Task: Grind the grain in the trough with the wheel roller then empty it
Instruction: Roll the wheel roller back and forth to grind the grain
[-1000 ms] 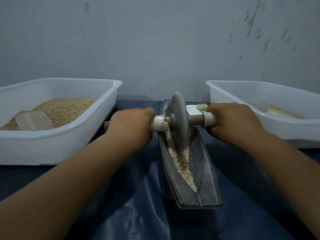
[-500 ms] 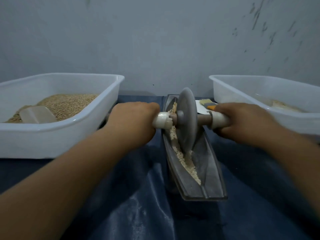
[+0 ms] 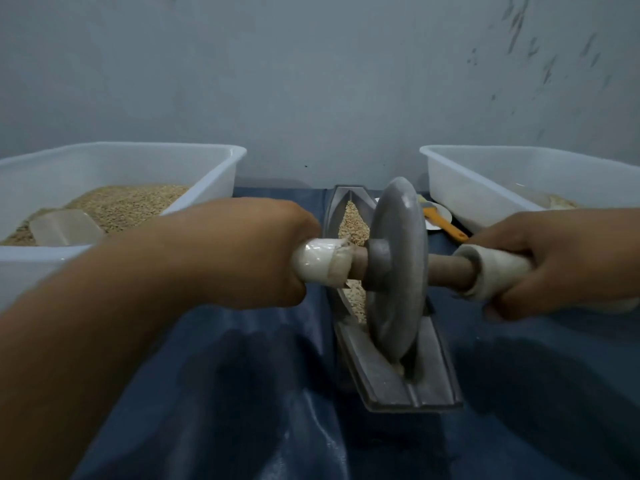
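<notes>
A grey metal wheel roller (image 3: 394,271) stands on edge in the narrow boat-shaped metal trough (image 3: 377,375), near its front end. Pale crushed grain (image 3: 353,223) lies along the trough behind the wheel. My left hand (image 3: 242,251) grips the white-wrapped left handle (image 3: 320,259) of the axle. My right hand (image 3: 554,261) grips the white-wrapped right handle (image 3: 491,268). The wheel hides the grain right under it.
A white tub (image 3: 194,199) with grain and a clear scoop (image 3: 65,226) stands at the left. Another white tub (image 3: 485,188) stands at the right. An orange-handled brush (image 3: 440,220) on a small white dish lies behind the trough. Dark blue sheet (image 3: 242,393) covers the table; a wall is close behind.
Both hands have pulled the roller toward me along the trough, from the middle to near the front end. More grain now shows at the far end.
</notes>
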